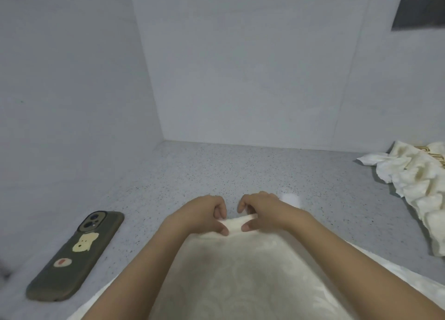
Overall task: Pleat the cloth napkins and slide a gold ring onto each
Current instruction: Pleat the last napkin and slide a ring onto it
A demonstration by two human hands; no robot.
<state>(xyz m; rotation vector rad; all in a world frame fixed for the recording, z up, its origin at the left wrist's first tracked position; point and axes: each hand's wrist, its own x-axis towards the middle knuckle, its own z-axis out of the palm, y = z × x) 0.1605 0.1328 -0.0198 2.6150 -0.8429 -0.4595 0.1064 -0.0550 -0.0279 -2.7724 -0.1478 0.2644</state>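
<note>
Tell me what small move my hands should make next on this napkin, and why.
Probably fold the pinched strip back toward you to stack another pleat. Both the left hand and right hand pinch only a narrow fold at the far edge of the napkin; the rest lies flat.

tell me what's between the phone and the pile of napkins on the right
In the head view, both hands, left and right, pinching the cream napkin's far fold, sit between the phone and napkin pile.

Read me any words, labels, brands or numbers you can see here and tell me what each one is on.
None can be read.
The phone case carries only pictures: a pale cartoon figure and a small round motif, no lettering.
The gold rings on the heap of napkins are too blurred to show any marking.
</note>
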